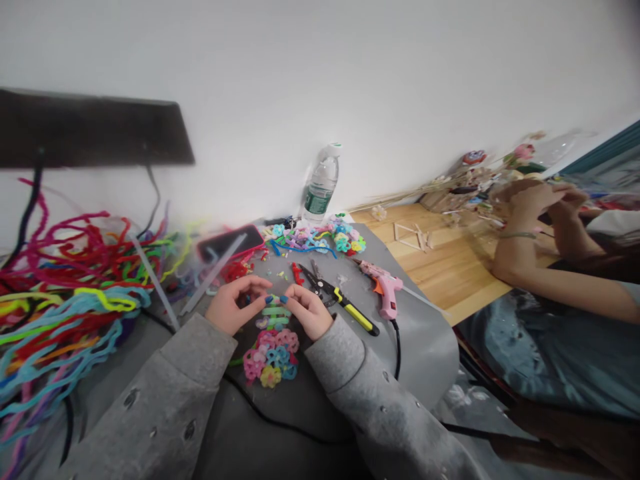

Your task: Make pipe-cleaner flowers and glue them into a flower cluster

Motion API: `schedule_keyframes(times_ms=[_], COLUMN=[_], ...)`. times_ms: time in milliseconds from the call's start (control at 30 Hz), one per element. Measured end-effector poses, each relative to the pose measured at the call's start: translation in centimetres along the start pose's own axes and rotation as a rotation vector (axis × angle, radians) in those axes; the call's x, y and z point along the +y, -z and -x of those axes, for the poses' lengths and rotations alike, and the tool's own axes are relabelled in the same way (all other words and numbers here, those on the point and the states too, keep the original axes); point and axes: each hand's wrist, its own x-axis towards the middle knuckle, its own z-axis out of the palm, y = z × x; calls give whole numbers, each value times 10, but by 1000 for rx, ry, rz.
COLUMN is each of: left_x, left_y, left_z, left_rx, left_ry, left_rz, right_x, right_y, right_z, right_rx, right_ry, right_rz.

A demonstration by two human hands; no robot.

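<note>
My left hand point(239, 305) and my right hand point(311, 312) meet over the grey table mat, thumbs and fingers pinched at the upper end of a pipe-cleaner flower craft point(275, 323). Its upper part is pale green and striped. Below that, pink, blue and yellow looped pipe-cleaner flowers point(271, 357) form a cluster towards me. The exact spot under my fingertips is partly hidden. Just right of my right hand lie black and yellow pliers point(350, 310), with a pink hot glue gun point(384, 287) beyond them.
Loose pipe cleaners point(60, 333) are heaped at the left, near a phone point(231, 242) and clear glue sticks point(213, 273). More pipe-cleaner flowers point(350, 238) lie before a water bottle point(321, 185). Black cable point(290, 427) crosses the mat point(425, 347). Another person's arm point(555, 280) is at right.
</note>
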Motion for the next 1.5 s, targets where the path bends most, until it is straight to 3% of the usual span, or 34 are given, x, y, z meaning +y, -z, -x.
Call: schedule_keyframes(times_ms=[400,767,1100,1333,1500], left_x=[-4,-1,-5,-14,-17], left_y=[0,0,3,4,6], left_z=[-1,-1,-1,0,-2], left_rx=[148,116,194,220,239], left_ry=[27,15,-29,7,-44], left_rz=[-139,-214,-426,-421,-459], right_x=[7,1,1,1,-2], right_y=[-1,-2,-7,-10,-12], right_z=[-3,0,-1,-2,-2], right_rx=[132,26,48,83,113], right_ry=[-47,10,21,85,119], right_rz=[-76,-119,-136,-137,-139])
